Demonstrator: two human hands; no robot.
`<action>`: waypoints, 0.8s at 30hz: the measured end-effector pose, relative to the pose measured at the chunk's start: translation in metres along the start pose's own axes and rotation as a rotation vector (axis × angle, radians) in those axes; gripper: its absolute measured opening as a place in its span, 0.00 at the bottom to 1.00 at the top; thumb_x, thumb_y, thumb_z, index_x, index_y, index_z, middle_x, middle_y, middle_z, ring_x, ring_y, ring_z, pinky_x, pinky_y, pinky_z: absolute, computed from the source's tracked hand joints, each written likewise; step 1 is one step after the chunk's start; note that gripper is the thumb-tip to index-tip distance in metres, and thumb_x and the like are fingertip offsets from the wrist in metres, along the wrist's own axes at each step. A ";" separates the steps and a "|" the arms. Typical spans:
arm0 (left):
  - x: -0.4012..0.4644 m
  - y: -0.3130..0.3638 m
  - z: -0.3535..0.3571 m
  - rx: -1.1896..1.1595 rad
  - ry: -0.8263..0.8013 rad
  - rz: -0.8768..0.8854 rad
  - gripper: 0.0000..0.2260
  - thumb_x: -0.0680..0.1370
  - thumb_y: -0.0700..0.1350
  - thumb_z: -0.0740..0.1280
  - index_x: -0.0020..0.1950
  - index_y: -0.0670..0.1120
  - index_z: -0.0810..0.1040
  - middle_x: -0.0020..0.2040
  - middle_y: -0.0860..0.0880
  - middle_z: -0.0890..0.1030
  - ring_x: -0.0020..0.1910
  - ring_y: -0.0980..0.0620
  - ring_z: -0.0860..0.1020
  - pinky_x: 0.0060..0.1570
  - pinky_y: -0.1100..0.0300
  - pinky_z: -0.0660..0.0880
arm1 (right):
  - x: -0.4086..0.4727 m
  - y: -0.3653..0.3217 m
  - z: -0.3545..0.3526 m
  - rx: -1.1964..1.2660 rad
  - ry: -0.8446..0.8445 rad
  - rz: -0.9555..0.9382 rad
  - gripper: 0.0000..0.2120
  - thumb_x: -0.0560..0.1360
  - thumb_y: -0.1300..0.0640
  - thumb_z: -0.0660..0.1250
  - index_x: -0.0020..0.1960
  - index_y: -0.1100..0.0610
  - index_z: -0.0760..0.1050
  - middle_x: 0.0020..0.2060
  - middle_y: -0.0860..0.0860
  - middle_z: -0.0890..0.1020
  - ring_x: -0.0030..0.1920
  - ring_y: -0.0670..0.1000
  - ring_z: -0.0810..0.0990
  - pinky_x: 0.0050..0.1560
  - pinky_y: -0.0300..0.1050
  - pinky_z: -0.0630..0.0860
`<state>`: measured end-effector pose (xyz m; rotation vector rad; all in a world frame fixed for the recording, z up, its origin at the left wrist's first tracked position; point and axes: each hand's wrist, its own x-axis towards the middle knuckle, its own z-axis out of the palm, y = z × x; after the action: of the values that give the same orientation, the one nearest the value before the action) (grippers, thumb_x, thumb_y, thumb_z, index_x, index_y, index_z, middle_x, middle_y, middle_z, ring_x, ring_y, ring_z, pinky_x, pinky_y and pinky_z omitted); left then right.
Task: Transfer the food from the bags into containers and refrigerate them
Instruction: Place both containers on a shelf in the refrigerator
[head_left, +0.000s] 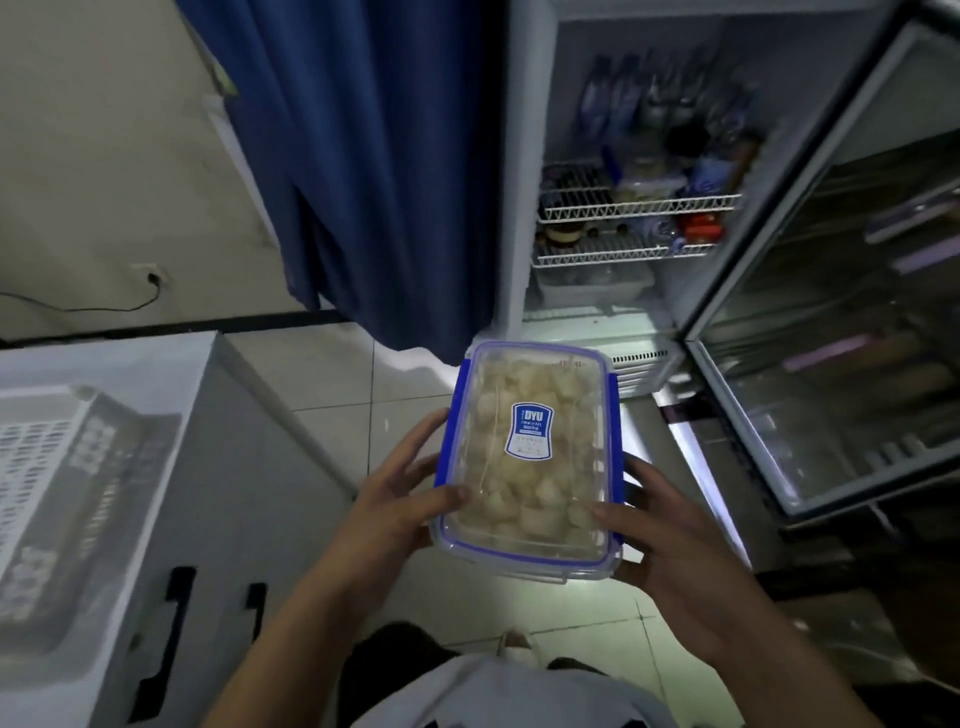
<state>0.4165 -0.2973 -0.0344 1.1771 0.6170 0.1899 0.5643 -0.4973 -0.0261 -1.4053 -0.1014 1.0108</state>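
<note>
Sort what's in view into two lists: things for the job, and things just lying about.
For the job:
- container of food, lid on, held by left hand and right hand
- open fridge

Just lying about:
- blue curtain
- white basket
- wall socket

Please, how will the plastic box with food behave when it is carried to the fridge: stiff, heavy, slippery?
The box looks like rigid clear plastic with a clipped lid, so it probably stays stiff. It is packed full of pale food pieces, so likely rather heavy. The left hand and right hand both hold its sides, which suits smooth, possibly slippery walls.
</note>
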 end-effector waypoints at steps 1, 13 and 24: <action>0.011 0.001 0.006 -0.003 0.005 -0.014 0.34 0.66 0.41 0.76 0.68 0.64 0.74 0.62 0.47 0.82 0.57 0.41 0.83 0.49 0.45 0.82 | 0.007 -0.005 -0.006 -0.006 0.016 0.001 0.23 0.74 0.67 0.69 0.64 0.46 0.78 0.57 0.53 0.84 0.52 0.58 0.85 0.47 0.55 0.82; 0.201 0.046 0.020 0.005 -0.147 -0.177 0.31 0.69 0.38 0.75 0.70 0.55 0.75 0.66 0.47 0.80 0.60 0.41 0.82 0.54 0.44 0.80 | 0.138 -0.089 -0.039 0.002 0.176 -0.046 0.25 0.73 0.67 0.69 0.60 0.40 0.80 0.55 0.47 0.85 0.49 0.52 0.85 0.50 0.57 0.79; 0.377 0.107 0.036 0.003 -0.258 -0.321 0.33 0.67 0.36 0.74 0.68 0.59 0.73 0.58 0.44 0.84 0.56 0.42 0.83 0.50 0.52 0.79 | 0.265 -0.173 -0.049 0.121 0.323 -0.026 0.20 0.74 0.64 0.68 0.61 0.46 0.81 0.56 0.51 0.85 0.56 0.57 0.84 0.57 0.57 0.79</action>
<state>0.7640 -0.1155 -0.0613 1.0676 0.5689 -0.2323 0.8434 -0.3401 -0.0224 -1.4333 0.1766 0.7451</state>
